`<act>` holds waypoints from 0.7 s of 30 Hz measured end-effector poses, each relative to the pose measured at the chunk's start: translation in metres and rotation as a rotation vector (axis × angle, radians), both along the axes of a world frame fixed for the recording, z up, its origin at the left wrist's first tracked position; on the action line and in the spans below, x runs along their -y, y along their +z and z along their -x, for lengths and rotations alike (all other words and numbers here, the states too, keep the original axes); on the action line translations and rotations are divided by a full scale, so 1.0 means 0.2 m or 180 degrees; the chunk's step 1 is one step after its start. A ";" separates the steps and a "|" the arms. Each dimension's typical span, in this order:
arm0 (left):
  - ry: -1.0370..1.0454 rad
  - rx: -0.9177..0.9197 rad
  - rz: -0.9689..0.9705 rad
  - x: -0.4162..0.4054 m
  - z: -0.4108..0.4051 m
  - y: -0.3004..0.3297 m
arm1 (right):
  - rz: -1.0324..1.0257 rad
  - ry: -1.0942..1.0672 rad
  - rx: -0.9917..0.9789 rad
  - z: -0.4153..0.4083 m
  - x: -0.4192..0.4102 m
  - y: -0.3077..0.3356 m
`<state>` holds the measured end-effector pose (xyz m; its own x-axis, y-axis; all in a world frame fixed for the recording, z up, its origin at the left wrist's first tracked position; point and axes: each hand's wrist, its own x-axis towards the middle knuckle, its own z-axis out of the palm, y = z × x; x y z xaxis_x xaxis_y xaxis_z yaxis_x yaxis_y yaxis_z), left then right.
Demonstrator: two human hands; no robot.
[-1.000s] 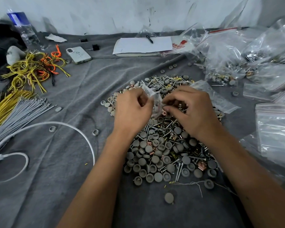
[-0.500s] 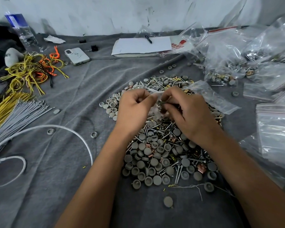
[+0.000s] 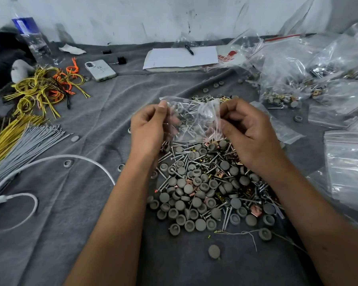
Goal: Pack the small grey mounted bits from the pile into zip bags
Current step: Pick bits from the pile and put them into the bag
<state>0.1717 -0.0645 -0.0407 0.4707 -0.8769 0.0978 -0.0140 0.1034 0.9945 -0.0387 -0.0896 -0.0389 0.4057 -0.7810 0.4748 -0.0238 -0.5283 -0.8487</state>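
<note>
Both hands are holding a clear zip bag stretched above the pile of grey bits on the grey cloth, the left hand pinching its left top corner and the right hand gripping its right edge

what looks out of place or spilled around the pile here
A few grey caps lie loose on the cloth away from the pile: one near the front edge, one beside the grey ties. Nothing looks damaged.

Makeshift packing workshop, hardware pile, stacked zip bags, wire bundles
</note>
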 end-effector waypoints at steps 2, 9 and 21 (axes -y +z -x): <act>0.0197 -0.0103 -0.0025 0.00 -0.01 0.00 | -0.0035 -0.0036 0.0052 0.00 0.00 0.00; 0.0684 0.0718 -0.0380 0.00 -0.01 -0.02 | -0.0130 -0.0386 0.0076 0.00 0.02 -0.01; -0.0172 0.2298 0.0288 -0.04 0.21 -0.04 | 0.0875 -0.0795 -0.1085 -0.02 0.00 -0.01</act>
<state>0.1300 -0.0571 -0.0483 0.2177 -0.8709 0.4406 -0.6557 0.2038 0.7270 -0.0348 -0.0891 -0.0412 0.3903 -0.7387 0.5495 -0.4298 -0.6740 -0.6008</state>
